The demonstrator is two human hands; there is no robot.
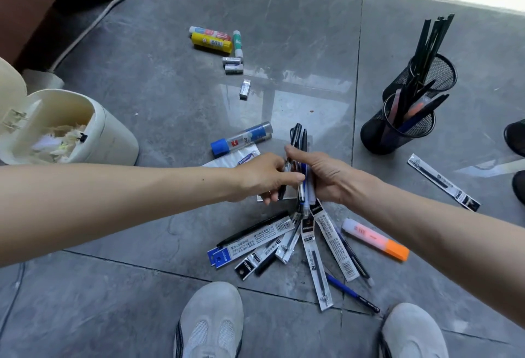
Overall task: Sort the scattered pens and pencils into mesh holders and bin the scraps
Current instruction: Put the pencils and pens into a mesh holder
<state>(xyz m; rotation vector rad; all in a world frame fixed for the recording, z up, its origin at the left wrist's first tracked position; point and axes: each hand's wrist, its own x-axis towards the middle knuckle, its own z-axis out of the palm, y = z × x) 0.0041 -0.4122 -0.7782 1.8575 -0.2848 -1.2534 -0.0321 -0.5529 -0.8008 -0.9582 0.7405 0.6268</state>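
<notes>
Head view: right hand (pixel 326 177) grips pens (pixel 297 136), seemingly pointing away.

The bin (pixel 113 136) stands left, two mesh holders (pixel 377 136) right. Refill packets (pixel 315 261) lie fanned between, before the shoes (pixel 211 323).

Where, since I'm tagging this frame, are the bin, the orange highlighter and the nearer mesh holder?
bin (pixel 113 136): head view, outer wall.
orange highlighter (pixel 375 239): head view, middle of barrel.
nearer mesh holder (pixel 379 139): head view, mesh wall.
</notes>
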